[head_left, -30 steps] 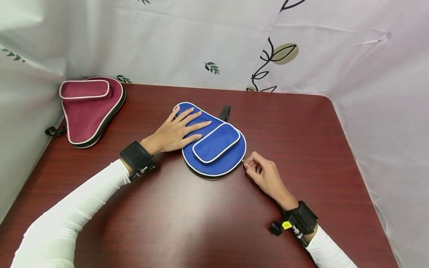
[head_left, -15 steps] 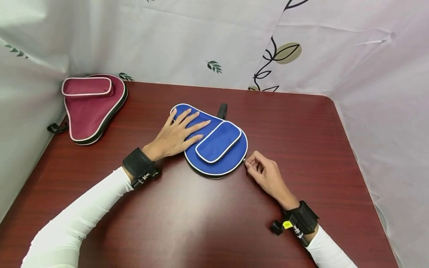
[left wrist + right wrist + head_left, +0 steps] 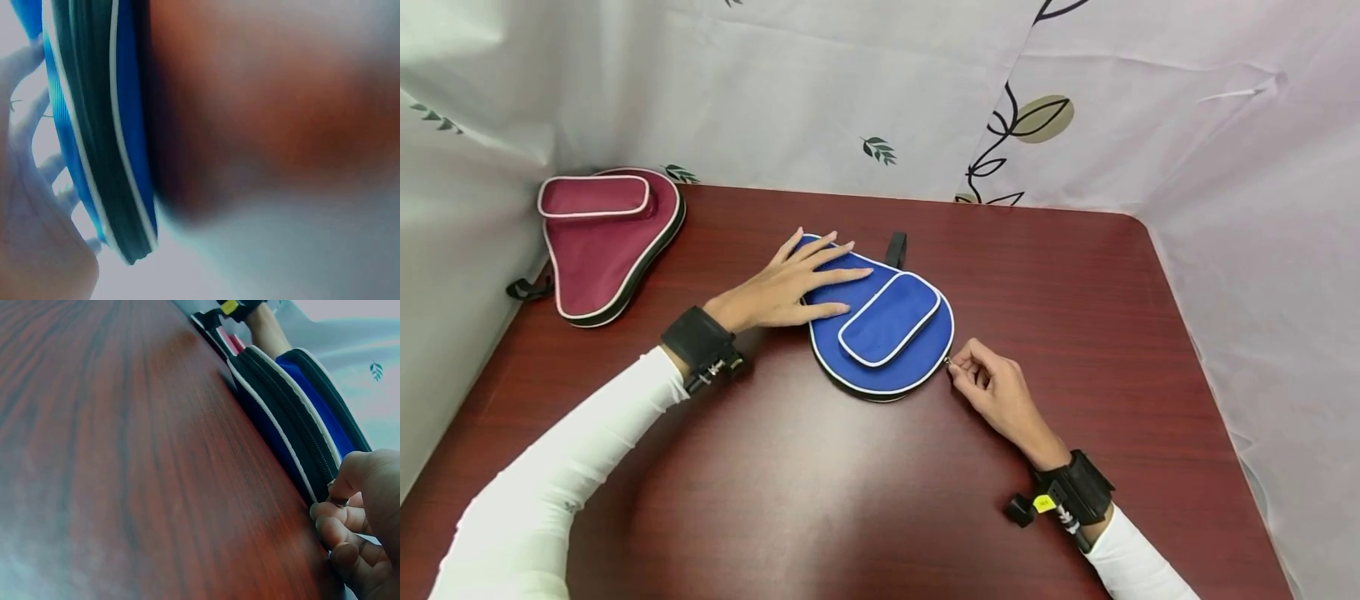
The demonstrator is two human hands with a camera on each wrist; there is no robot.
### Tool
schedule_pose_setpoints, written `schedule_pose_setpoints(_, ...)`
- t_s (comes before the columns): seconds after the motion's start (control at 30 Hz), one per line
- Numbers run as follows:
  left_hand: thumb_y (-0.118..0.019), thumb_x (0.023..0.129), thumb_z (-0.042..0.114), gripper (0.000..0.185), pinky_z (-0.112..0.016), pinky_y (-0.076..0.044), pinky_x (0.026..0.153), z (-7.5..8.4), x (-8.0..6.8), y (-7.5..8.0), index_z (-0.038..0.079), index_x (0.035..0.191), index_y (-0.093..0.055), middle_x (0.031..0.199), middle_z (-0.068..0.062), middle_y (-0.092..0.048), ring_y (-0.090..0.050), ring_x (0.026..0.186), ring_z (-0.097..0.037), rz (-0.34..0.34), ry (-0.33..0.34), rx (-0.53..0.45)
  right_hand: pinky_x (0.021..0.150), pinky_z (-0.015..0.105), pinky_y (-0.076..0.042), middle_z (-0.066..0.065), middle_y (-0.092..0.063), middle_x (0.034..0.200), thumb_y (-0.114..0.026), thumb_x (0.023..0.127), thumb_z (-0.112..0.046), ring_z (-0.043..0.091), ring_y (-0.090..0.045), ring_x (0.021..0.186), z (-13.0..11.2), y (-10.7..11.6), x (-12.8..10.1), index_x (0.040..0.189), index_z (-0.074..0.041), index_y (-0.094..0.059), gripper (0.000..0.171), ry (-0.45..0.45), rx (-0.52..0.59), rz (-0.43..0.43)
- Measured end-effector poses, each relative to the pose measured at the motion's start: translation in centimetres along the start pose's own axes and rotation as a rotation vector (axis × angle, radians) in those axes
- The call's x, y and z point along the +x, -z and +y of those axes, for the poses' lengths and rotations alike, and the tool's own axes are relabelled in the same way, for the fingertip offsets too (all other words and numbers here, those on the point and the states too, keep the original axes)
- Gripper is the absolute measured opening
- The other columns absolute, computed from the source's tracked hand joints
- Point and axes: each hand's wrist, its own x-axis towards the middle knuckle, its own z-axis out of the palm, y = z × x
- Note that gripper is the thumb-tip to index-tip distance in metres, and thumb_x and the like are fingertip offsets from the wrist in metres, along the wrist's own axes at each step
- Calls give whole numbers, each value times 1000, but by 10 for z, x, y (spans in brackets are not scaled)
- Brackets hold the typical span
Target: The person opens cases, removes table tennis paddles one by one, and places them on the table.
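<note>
A blue paddle case (image 3: 913, 354) with white piping and a front pocket lies on the table, its wide end towards the right. My left hand (image 3: 767, 293) is over its narrow end with the fingers spread. In the left wrist view, the black zip side of the case (image 3: 100, 137) stands beside the palm. At the case's lower right edge, my right hand (image 3: 996, 396) pinches the zipper pull (image 3: 339, 501) between thumb and fingers. The zipper (image 3: 294, 412) runs away from that pull along the side and looks closed there.
A maroon paddle case (image 3: 598, 250) of the same shape lies at the table's back left corner. A black strap loop (image 3: 896, 250) sticks out behind the blue case. White curtains (image 3: 760, 100) with leaf prints border the brown table (image 3: 820, 500).
My left hand has shifted slightly up and back across the narrow end of the blue case. The right hand stays at the zipper pull, and the case has barely moved.
</note>
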Motion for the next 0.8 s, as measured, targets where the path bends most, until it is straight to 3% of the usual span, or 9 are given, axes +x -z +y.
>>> schedule_pose_setpoints(0.2, -52, 97, 63, 61, -63, 3, 119, -8, 1, 6, 45, 154, -39, 166, -1, -28, -12, 155, -30, -116, -8, -12, 49, 21, -43, -10, -61, 76, -69, 97, -14, 9, -54, 56, 0, -1, -1, 91, -23, -63, 12, -10, 14, -22)
schedule_pose_setpoints(0.5, -49, 99, 63, 60, -62, 4, 119, -7, 0, 1, 45, 155, -36, 167, 1, -26, -13, 155, -31, -84, 5, -9, 47, 22, -42, -7, -62, 74, -72, 95, -9, 11, -52, 54, 2, 0, 0, 90, -18, -66, 12, 2, 53, 0)
schedule_pose_setpoints(0.7, -47, 99, 63, 59, -62, 1, 119, -4, -3, -4, 47, 155, -36, 166, 1, -27, -14, 155, -31, -44, 19, -4, 46, 22, -39, 3, -63, 72, -71, 92, 2, 19, -52, 52, -6, 1, 2, 88, -7, -66, 11, 0, 50, 12)
schedule_pose_setpoints(0.8, -47, 100, 63, 59, -63, 2, 119, -1, -4, -5, 46, 155, -36, 166, -1, -26, -13, 155, -31, -32, 31, 2, 46, 22, -40, 1, -63, 73, -72, 92, 0, 17, -52, 52, -6, 3, 2, 88, -9, -66, 11, -4, 46, 12)
